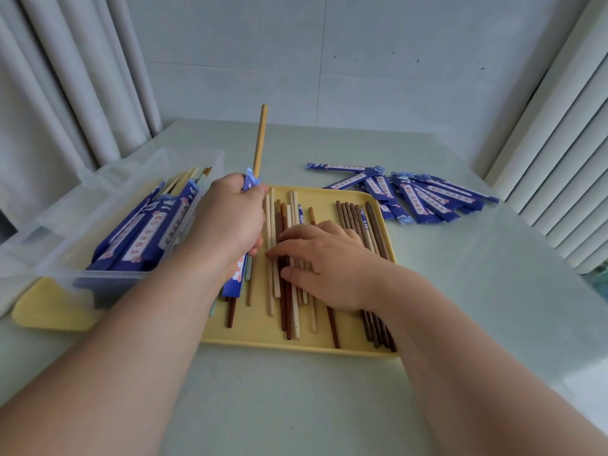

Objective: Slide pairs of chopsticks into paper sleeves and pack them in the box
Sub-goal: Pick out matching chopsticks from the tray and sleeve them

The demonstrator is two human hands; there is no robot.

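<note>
A pale green table top (460, 291) stands before white curtains. The left hand (230, 218), forearm reaching in from the near left, is clenched around a blue printed paper sleeve (235, 281), from which a tan wooden chopstick (260, 139) juts upward. The right hand (329, 261) lies flat, fingers extended, on loose brown and cream chopsticks (286, 311) in the yellow tray (263, 343), grasping nothing. Sleeved pairs (141, 235) fill the clear plastic box (49, 255) at left. Empty blue sleeves (424, 195) lie far right.

white curtain (65, 77) left | panelled wall (362, 60) behind | pale table (493, 274) | yellow tray (296, 348) on it
</note>
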